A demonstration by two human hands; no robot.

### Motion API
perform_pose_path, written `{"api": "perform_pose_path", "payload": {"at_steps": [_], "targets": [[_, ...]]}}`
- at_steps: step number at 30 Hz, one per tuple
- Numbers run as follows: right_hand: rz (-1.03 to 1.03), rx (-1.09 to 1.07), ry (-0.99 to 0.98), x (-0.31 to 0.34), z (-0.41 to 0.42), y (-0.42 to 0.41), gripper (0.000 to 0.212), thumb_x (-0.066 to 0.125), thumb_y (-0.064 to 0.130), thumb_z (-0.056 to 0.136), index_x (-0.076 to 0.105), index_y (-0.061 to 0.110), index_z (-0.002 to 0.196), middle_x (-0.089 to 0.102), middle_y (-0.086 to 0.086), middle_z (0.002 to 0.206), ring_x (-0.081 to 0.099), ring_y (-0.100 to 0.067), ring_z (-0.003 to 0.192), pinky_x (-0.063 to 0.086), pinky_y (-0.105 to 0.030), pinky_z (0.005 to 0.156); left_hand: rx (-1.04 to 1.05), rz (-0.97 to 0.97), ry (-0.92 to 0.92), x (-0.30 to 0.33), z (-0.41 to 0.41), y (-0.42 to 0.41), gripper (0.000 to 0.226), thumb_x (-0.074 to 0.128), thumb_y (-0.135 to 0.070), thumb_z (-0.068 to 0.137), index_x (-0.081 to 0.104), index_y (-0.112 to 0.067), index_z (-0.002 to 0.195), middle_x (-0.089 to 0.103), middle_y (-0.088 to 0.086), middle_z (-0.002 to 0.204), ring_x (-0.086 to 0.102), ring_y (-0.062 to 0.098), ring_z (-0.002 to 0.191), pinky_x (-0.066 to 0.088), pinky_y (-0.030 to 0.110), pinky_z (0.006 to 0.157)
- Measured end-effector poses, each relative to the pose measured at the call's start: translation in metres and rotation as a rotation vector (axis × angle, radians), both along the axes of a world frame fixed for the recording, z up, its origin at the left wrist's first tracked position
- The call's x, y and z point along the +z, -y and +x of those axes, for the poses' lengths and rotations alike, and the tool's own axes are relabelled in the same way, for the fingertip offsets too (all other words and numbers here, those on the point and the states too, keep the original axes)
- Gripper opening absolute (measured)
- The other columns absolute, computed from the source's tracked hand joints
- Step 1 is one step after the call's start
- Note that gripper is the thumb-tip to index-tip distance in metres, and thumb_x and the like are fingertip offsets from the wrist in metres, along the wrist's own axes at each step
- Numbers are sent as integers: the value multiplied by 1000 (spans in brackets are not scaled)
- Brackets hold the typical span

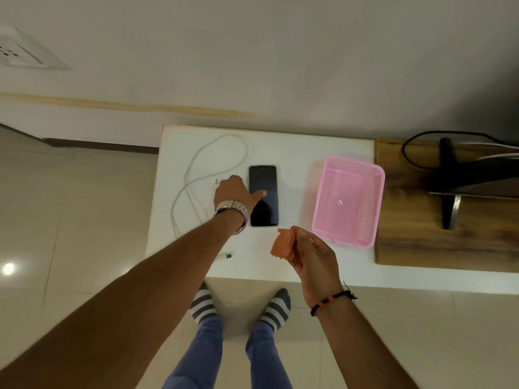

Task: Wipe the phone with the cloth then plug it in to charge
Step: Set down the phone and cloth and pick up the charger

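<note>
A white surface point(295, 147) stands against a pale wall above tiled floor. The left grip point(233, 192) rests its thumb on the phone point(263, 209) mid-surface, fingers unseen so I cannot tell its state. The right grip point(314, 254) clutches the orange cloth point(282, 244) over the near edge.

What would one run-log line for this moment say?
left hand: thumb on phone | right hand: holds cloth | cable: unplugged

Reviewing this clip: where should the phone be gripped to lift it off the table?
By its two long edges, from above. The phone lies flat, screen up, so only the thin sides offer purchase. The left hand is already at its left edge, thumb on the screen.
</note>
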State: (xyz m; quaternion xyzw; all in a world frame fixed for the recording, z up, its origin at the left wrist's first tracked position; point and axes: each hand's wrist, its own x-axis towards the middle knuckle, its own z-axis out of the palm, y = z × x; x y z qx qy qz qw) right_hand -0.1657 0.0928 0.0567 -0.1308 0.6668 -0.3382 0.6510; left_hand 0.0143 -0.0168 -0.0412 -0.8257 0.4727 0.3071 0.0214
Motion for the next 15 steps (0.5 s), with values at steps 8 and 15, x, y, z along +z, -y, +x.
{"api": "perform_pose_path", "payload": {"at_steps": [8, 15], "targets": [[-40, -62, 40, 4, 10, 24, 19, 62, 20, 100, 77, 9, 102, 79, -6, 103, 75, -17, 99, 58, -36, 93, 84, 551, -1099, 60, -11, -25, 55, 72, -57, 87, 75, -7, 110, 78, 14, 108, 77, 27, 100, 64, 46, 84], [-23, -80, -65, -5, 8, 22, 20, 67, 18, 97, 73, 12, 115, 77, -9, 108, 75, -24, 100, 61, -30, 75, 239, 384, -1120, 57, 3, 3, 32, 81, -15, 87, 65, 4, 107, 72, 20, 108, 75, 27, 93, 65, 39, 74]]}}
